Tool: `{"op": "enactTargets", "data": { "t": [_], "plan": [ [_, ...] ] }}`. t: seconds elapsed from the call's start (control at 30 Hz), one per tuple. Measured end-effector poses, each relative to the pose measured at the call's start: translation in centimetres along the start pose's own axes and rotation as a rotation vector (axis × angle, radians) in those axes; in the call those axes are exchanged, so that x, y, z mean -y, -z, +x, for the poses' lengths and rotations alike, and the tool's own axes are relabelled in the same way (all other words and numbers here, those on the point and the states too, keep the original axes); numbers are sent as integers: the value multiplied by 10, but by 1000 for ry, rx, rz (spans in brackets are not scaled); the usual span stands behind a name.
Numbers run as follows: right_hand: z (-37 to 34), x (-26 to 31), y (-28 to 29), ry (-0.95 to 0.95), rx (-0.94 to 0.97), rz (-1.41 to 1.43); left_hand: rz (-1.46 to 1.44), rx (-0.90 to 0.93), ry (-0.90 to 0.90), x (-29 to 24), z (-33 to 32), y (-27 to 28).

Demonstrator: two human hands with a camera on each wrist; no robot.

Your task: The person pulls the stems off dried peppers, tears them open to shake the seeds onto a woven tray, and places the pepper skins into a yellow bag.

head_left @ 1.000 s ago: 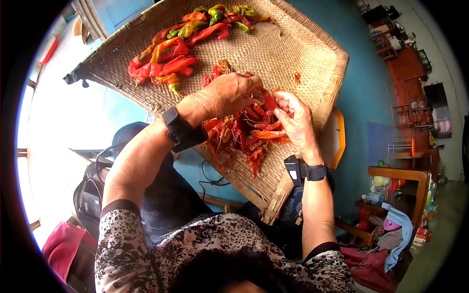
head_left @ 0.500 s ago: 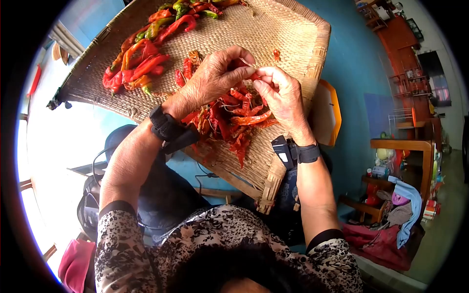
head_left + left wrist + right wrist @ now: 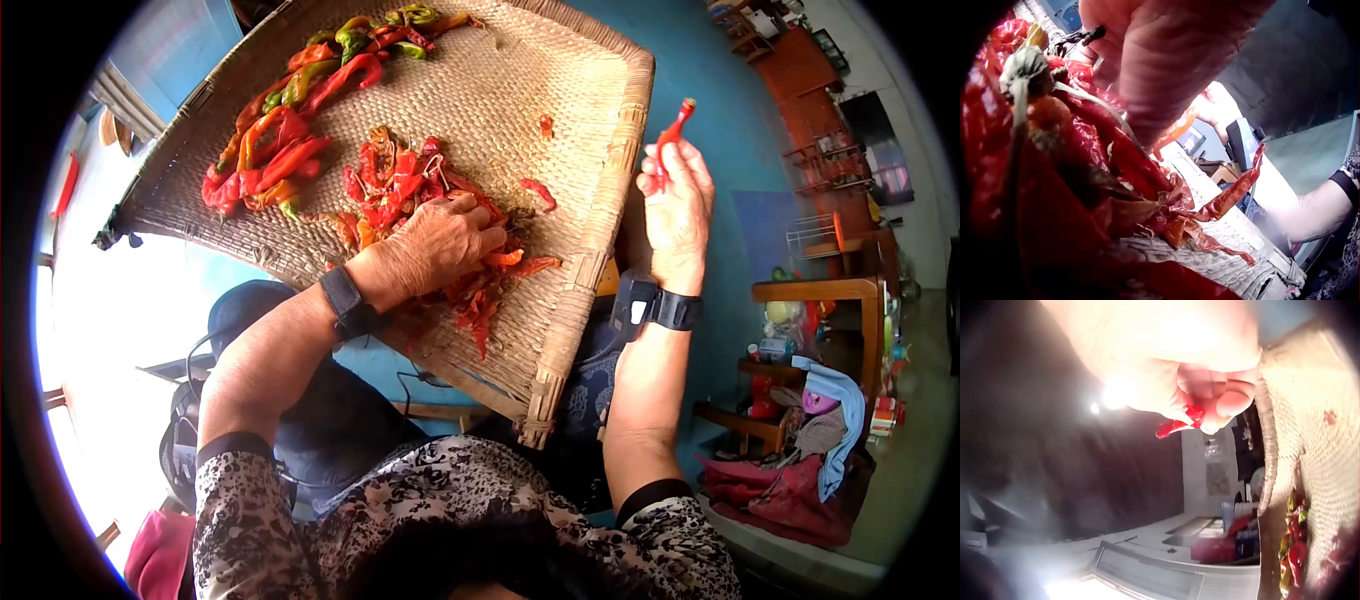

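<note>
My right hand [image 3: 680, 205] is raised past the right rim of the woven tray [image 3: 500, 90]. It pinches a red chili pepper [image 3: 675, 130] between thumb and fingers, one end pointing up; the right wrist view shows part of this chili [image 3: 1175, 427] at the fingertips. My left hand [image 3: 440, 245] is down on the pile of dried red chilies [image 3: 395, 180], fingers bent into it. Close up in the left wrist view, wrinkled chilies [image 3: 1094, 144] with pale stems surround the fingers. The fingertips are hidden, so I cannot tell whether they grip a chili.
Fresher red, orange and green peppers [image 3: 285, 140] lie along the tray's far left side. A small red chili [image 3: 538, 193] and a dried scrap [image 3: 546, 126] lie apart from the pile. A wooden chair [image 3: 815, 290] with cloths stands at the right.
My hands have parted from above the pile. The right moved right, off the tray, with the chili; the left dropped onto the pile. A small red chili now shows right of the pile.
</note>
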State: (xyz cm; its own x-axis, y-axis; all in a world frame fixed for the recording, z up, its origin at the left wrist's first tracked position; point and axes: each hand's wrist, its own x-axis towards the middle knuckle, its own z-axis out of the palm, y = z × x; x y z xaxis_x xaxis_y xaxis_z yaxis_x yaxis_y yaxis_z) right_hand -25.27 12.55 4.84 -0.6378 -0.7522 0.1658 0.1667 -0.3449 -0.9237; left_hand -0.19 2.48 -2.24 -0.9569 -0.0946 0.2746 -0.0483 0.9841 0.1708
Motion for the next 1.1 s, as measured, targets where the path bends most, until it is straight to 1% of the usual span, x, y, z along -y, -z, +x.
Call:
{"op": "enactTargets", "data": {
  "t": [0.1,0.13,0.17,0.23,0.27,0.3,0.37,0.4,0.43,0.5,0.53,0.57,0.63,0.7,0.73,0.77,0.83,0.87,0.9,0.93,1.0,1.03,1.07,1.1],
  "plan": [
    [5,9,23,43,-104,-32,-4,-30,18,4,-1,-1],
    [6,10,27,77,-167,-53,-9,-12,44,5,1,-1],
    [6,12,32,84,-171,-55,-9,-16,37,5,4,-1],
    [4,16,33,248,-451,-238,19,-206,48,-1,6,10],
    [3,19,32,335,-567,-414,-35,-113,97,-5,8,17],
    [8,17,41,339,-571,-415,-35,-114,92,-8,9,17],
    [24,9,66,611,-655,-814,-79,-185,82,-13,12,19],
    [24,5,66,657,-779,-1167,-119,-168,75,-17,13,24],
    [21,6,54,657,-781,-1166,-118,-167,73,-21,14,27],
    [13,8,23,641,-655,-948,-386,-195,-10,-31,18,30],
    [9,6,3,651,-532,-809,-565,-104,54,-40,18,29],
    [5,1,-18,626,-466,-742,-689,-154,16,-48,19,20],
    [4,-13,-45,525,-276,-530,-1048,141,210,-63,24,31],
    [5,-27,-65,470,-171,-372,-1503,156,324,-67,23,10],
    [1,-30,-74,479,-132,-380,-1579,127,375,-69,25,2],
    [-4,-32,-85,439,-138,-355,-1683,92,391,-71,25,-2],
    [-4,-39,-88,341,-125,-268,-1775,65,377,-74,24,-6],
    [-5,-41,-87,345,-118,-267,-1765,48,404,-77,23,-6],
    [-5,-43,-86,366,-116,-306,-1763,41,400,-79,23,-7],
    [-5,-45,-84,387,-116,-345,-1778,39,445,-81,22,-8],
    [-5,-46,-89,616,-91,-599,-1781,33,521,-81,23,-1],
    [-9,-44,-90,720,-67,-747,-1778,28,519,-82,24,0],
    [-9,-40,-87,942,18,-976,-1826,33,562,-84,24,1],
    [-12,-34,-84,1074,160,-1155,-1873,36,607,-85,23,1]
  ]
}}
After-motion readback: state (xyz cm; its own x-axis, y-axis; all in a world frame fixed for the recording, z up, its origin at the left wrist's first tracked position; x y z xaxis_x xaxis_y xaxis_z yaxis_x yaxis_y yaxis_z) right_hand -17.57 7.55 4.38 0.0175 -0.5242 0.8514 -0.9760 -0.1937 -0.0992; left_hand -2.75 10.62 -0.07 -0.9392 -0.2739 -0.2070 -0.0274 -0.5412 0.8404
